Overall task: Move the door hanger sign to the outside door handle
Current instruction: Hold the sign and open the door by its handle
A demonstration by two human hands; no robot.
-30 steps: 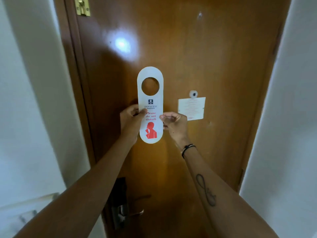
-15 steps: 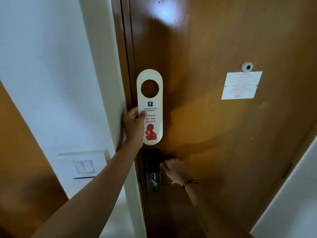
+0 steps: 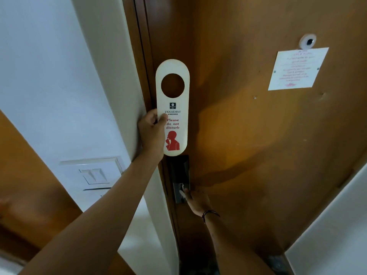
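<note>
A white door hanger sign (image 3: 174, 100) with a round hole and red "Please do not disturb" print stands upright in front of the brown wooden door (image 3: 248, 126). My left hand (image 3: 152, 133) pinches its left edge at mid-height. Below it, my right hand (image 3: 196, 199) lies closed over the inside door handle on the dark lock plate (image 3: 178, 171); the handle itself is hidden under the hand. The door is shut against its frame.
A white wall with a switch panel (image 3: 93, 173) is on the left of the door frame (image 3: 139, 56). A white notice (image 3: 297, 69) and a peephole (image 3: 307, 42) are on the door's right side. Another white wall (image 3: 327, 235) closes in at the lower right.
My right hand let go of the sign and dropped to the door handle. The sign stays in my left hand alone. My view turned left and down towards the lock.
</note>
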